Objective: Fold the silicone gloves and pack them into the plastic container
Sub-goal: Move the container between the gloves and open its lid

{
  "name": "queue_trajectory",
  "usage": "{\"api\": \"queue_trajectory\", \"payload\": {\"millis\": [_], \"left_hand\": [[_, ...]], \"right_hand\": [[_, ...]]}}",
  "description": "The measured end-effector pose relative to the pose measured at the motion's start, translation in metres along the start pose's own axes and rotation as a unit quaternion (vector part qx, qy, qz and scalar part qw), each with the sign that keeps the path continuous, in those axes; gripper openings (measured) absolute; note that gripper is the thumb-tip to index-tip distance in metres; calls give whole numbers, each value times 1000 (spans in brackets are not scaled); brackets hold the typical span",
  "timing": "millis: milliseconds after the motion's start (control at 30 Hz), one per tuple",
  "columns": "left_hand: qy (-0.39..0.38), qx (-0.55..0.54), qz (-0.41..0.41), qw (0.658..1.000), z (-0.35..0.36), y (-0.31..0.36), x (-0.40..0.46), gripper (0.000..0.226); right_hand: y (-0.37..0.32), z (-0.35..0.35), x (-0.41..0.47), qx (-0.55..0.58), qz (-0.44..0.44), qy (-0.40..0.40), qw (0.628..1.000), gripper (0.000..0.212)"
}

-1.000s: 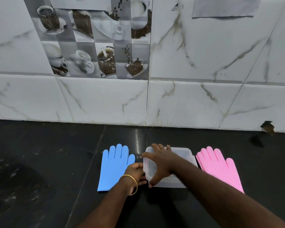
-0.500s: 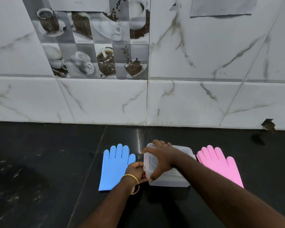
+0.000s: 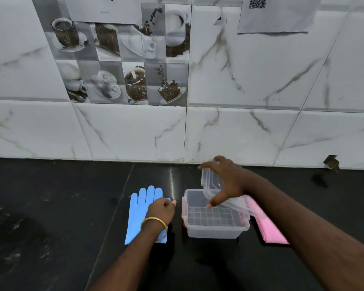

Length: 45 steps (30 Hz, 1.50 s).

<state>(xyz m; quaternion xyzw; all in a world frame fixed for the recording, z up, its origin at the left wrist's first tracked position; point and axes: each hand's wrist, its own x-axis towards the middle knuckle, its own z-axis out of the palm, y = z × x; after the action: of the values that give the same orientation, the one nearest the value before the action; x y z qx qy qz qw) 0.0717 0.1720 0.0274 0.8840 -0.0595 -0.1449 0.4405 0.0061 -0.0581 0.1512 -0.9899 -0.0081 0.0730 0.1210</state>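
A clear plastic container (image 3: 214, 229) stands on the black counter with its top uncovered; a grid pattern shows at its bottom. My right hand (image 3: 227, 181) grips the clear lid (image 3: 210, 181), tilted up above the container's far right side. A blue silicone glove (image 3: 139, 208) lies flat to the left of the container, fingers toward the wall. My left hand (image 3: 161, 210), fingers curled and holding nothing, hovers over the blue glove's right side, just left of the container. A pink silicone glove (image 3: 269, 227) lies to the right, mostly hidden by my right arm and the lid.
The black counter (image 3: 51, 206) runs to a white marble-tiled wall (image 3: 240, 133) close behind the container. A small chipped hole (image 3: 331, 161) marks the wall's base at the right.
My right hand has lifted the lid off the container and tilted it up toward the right. My left hand has let go of the container's left side.
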Motion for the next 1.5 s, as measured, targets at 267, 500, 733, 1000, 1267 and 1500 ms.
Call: {"api": "queue_trajectory", "payload": {"millis": [267, 500, 733, 1000, 1267, 1500], "left_hand": [[-40, -127, 98, 986, -8, 65, -8, 27], [-181, -425, -98, 882, -6, 112, -7, 37], [-77, -409, -69, 906, 2, 131, 13, 19], [39, -314, -46, 948, 23, 122, 40, 32], [37, -217, -58, 974, 33, 97, 70, 29], [4, -139, -87, 986, 35, 64, 98, 32]], "right_hand": [[-2, -58, -6, 166, -65, 228, 957, 110], [8, -50, -10, 387, -140, 342, 845, 99], [62, -10, -22, 441, -51, 327, 834, 103], [95, 28, -15, 420, 69, 300, 854, 72], [106, 54, 11, 486, 207, 259, 809, 18], [111, 76, 30, 473, 265, 197, 817, 19]]}}
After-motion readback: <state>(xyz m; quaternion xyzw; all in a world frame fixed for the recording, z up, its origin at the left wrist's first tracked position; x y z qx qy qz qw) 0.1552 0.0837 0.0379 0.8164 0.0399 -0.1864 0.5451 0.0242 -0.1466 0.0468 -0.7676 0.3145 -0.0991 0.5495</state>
